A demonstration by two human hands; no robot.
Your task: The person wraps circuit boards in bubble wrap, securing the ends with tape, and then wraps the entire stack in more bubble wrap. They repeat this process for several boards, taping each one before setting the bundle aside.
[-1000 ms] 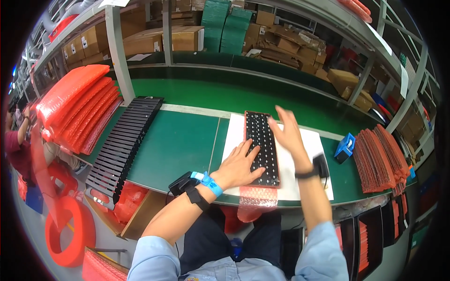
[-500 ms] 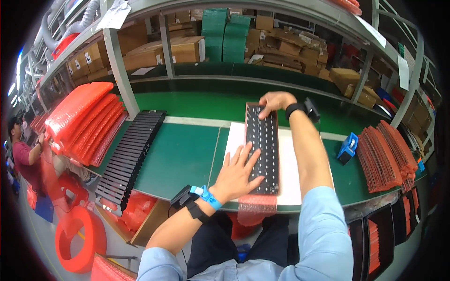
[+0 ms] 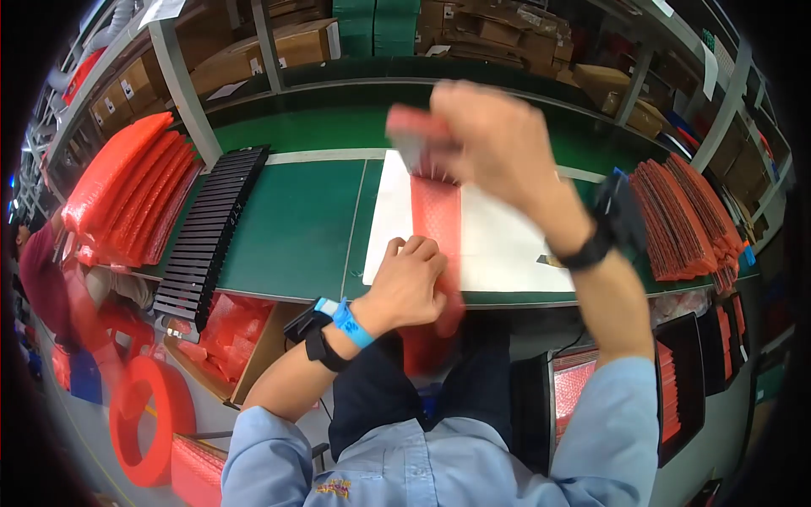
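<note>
Raised above the far end of a white board, my right hand is smeared by motion. Its fingers are closed around a black panel with rows of pale spots, tipped up with red wrap over its top. Below it a strip of red bubble wrap runs toward me and hangs over the table's front edge. My left hand lies on this strip near that edge, fingers curled in on the wrap. The exact contact under those fingers is hidden.
Left on the green table lie a row of black bars and a pile of red bubble-wrap pouches. Red-wrapped panels stand at the right. A carton of red wrap sits below. Another person works at far left.
The panel was flat under both hands; now my right hand holds it tipped up, uncovering the bubble-wrap strip. My left hand has curled its spread fingers. The view has tilted down.
</note>
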